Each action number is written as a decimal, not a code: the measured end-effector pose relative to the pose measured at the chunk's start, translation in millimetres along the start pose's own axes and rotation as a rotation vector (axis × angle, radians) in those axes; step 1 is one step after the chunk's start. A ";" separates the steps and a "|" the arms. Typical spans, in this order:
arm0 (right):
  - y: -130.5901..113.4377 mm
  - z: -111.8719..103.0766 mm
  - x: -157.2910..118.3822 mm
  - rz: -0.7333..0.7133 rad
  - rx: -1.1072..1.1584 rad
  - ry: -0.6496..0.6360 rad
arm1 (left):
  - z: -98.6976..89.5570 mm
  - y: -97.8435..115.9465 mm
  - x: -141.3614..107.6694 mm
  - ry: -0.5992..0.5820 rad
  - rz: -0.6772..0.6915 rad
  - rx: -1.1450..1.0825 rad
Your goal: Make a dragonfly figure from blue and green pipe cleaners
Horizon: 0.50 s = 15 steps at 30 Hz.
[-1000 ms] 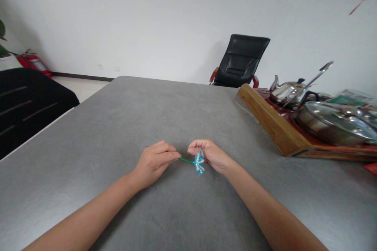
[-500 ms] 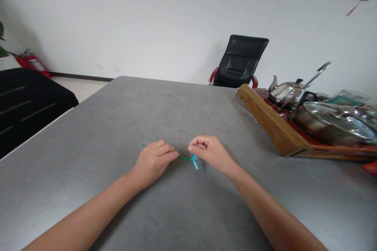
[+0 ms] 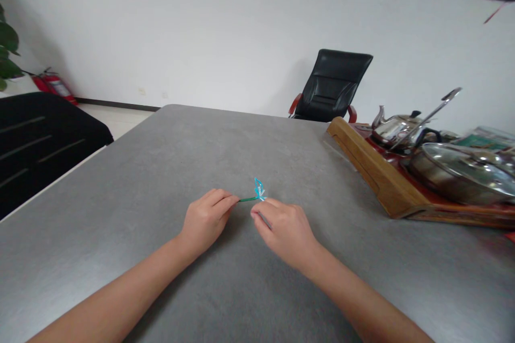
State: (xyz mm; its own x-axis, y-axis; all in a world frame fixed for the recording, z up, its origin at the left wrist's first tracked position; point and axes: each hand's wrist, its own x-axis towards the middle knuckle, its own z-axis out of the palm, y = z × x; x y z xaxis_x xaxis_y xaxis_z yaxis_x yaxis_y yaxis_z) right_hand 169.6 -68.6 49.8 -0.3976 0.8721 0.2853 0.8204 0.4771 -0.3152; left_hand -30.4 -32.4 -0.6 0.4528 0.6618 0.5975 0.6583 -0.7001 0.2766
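My left hand (image 3: 206,221) pinches the green stem (image 3: 247,199) of a small blue-and-white beaded flower (image 3: 259,189) between thumb and fingers. The flower stands up beyond the hands, tilted away from me. My right hand (image 3: 285,236) lies just below the flower, its fingertips close to the stem end, with a thin grey strip (image 3: 264,220) showing along the fingers. I cannot tell whether that hand grips the strip. Both hands rest low over the grey stone tabletop (image 3: 161,171).
At the right, a wooden tea tray (image 3: 374,174) holds a steel kettle (image 3: 394,127) and a glass-lidded steel pot (image 3: 462,174). A black office chair (image 3: 332,86) stands beyond the table. A black seat (image 3: 40,144), a fire extinguisher (image 3: 55,86) and a plant (image 3: 6,48) are at the left.
My right hand has let go of the flower and drawn back toward me. The flower now stands up beyond my left hand's fingers, held by its stem.
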 end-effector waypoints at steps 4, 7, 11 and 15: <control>-0.4 9.4 -1.5 0.029 0.017 -0.022 | 2.3 -0.8 -1.7 0.000 -0.064 -0.028; 0.7 13.7 -0.8 0.054 0.080 -0.016 | 2.9 -0.7 -1.7 0.004 -0.079 -0.052; 4.8 19.0 2.0 0.113 0.219 0.004 | 2.8 0.3 -1.9 0.022 -0.086 -0.083; 16.2 31.3 5.6 0.245 0.527 -0.058 | 2.3 1.6 -1.0 0.024 -0.082 -0.140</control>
State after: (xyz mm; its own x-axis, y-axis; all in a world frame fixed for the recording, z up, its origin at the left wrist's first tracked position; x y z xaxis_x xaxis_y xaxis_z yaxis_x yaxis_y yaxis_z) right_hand 167.9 -52.6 18.0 -0.2560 0.9613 0.1021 0.5817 0.2376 -0.7780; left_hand -28.4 -33.6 -2.5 0.3847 0.7131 0.5861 0.6018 -0.6753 0.4264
